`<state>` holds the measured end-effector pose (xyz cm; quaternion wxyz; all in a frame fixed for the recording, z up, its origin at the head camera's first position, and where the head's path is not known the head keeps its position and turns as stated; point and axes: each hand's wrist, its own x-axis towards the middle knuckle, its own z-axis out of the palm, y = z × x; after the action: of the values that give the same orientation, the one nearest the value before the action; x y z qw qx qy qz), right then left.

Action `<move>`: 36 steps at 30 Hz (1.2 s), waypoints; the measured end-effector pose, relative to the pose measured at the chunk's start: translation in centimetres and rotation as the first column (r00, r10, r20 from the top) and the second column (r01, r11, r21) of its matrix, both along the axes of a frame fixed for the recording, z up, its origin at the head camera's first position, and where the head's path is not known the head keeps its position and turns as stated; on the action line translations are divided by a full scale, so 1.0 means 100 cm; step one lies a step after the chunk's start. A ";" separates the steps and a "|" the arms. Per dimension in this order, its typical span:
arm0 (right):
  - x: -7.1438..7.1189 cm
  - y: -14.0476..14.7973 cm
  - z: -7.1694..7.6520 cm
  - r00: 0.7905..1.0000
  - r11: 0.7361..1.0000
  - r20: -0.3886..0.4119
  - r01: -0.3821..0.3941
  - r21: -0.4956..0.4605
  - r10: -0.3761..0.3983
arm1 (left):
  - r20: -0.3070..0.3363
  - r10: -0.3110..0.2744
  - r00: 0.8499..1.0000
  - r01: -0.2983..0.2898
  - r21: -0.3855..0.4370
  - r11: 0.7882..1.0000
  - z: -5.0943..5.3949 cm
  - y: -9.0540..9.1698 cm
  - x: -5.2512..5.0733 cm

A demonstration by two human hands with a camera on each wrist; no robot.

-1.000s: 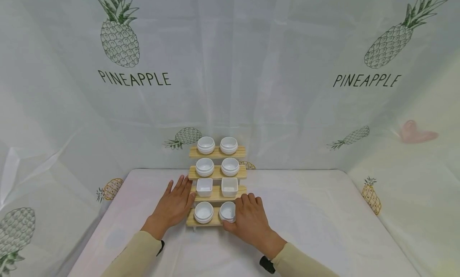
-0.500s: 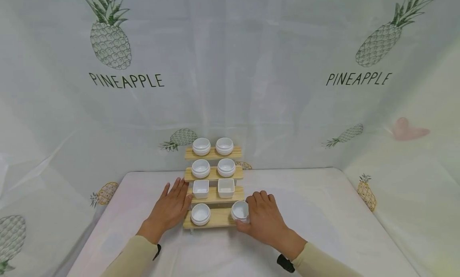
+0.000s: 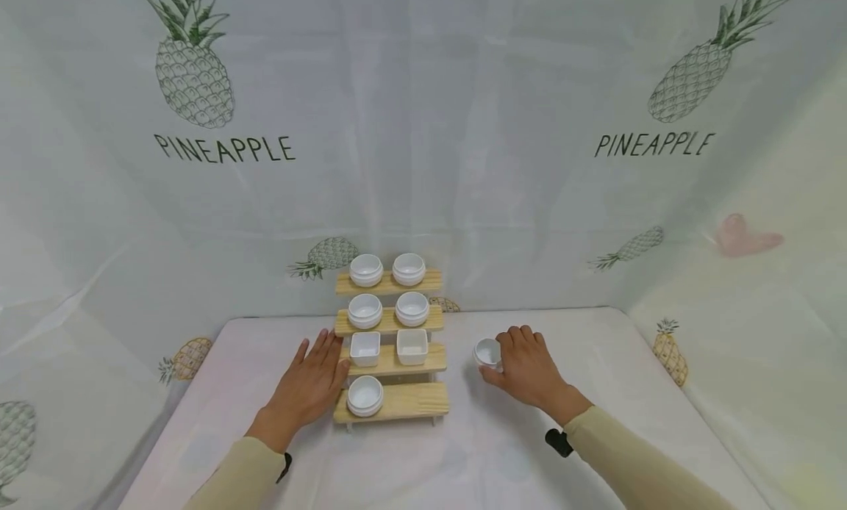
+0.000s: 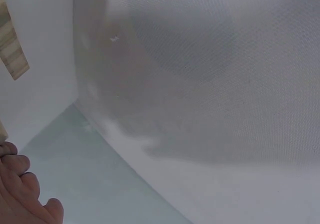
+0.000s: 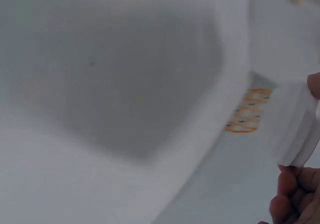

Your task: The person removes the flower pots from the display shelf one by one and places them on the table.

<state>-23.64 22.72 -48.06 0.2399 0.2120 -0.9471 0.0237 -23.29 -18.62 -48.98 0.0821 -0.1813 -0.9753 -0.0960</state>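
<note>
In the head view my right hand (image 3: pixel 531 369) grips a small round white ramekin (image 3: pixel 487 353) between thumb and fingers, to the right of a tiered wooden stand (image 3: pixel 415 401). The right wrist view shows this ramekin's side (image 5: pixel 295 124) close up, pinched at its rim. My left hand (image 3: pixel 306 389) lies with straight fingers along the stand's left side, its fingertips by the shelf ends. One round ramekin (image 3: pixel 365 397) sits on the left of the lowest shelf. Two square white dishes (image 3: pixel 412 347) stand on the shelf above, and round ramekins (image 3: pixel 409 270) fill the upper shelves in pairs.
A white cloth covers the table (image 3: pixel 556 451). Behind it hangs a pale curtain (image 3: pixel 450 128) with pineapple prints, which also runs along both sides. The stand is near the table's back edge.
My right hand has lifted the ramekin off the right of the lowest shelf and carried it right and farther back, away from the stand. The left hand stays beside the stand.
</note>
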 end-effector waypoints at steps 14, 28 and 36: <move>-0.038 -0.005 -0.038 0.967 0.998 0.245 0.055 0.036 -0.062 | 0.027 0.022 0.999 -0.022 0.000 1.000 0.004 -0.004 0.003; -0.045 0.005 -0.032 0.959 0.994 0.274 0.052 0.101 -0.078 | 0.031 0.022 0.999 -0.022 0.001 1.000 0.004 0.001 0.003; -0.048 0.007 -0.035 0.957 0.994 0.279 0.054 0.097 -0.079 | 0.045 0.021 0.999 -0.021 -0.010 1.000 0.004 0.003 0.001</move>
<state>-28.44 23.41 -51.55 0.0936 0.1849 -0.9783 0.0037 -23.23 -18.30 -48.58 0.0605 -0.1693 -0.9791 -0.0947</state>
